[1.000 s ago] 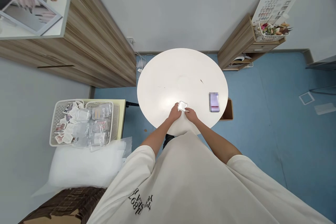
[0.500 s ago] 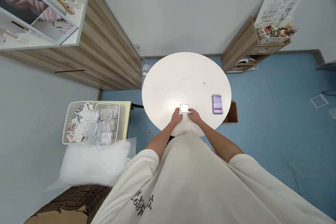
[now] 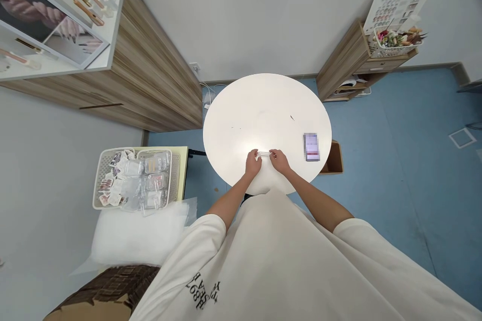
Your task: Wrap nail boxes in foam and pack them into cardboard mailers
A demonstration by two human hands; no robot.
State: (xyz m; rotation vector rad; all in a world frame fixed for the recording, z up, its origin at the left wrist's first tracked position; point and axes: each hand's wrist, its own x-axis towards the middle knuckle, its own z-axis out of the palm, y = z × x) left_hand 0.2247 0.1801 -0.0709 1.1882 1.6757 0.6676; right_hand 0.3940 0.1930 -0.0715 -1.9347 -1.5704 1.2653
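Note:
Between my two hands, over the near part of the white oval table [image 3: 263, 105], is a small clear plastic box [image 3: 263, 153], tipped so that mostly a narrow edge faces me. My left hand [image 3: 253, 163] closes its fingers on the box's left end. The right end is gripped by my right hand [image 3: 279, 161], its fingers curled. The box's contents cannot be made out. On the table to the right of my right hand lies a phone [image 3: 312, 147] with a blurred screen.
To my left, white baskets [image 3: 98, 178] hold clear boxes and small cards, beside a stack of white sheets [image 3: 135, 235] and a cardboard box [image 3: 101, 296]. A wood cabinet [image 3: 158, 65] stands back left, a small cabinet [image 3: 344, 62] back right. A brown bin [image 3: 334, 159] is right of the table.
The clear box has turned from lying with its broad face toward me to showing a thin edge. Both hands have tilted with it, and the right hand has shifted slightly. The phone stays put.

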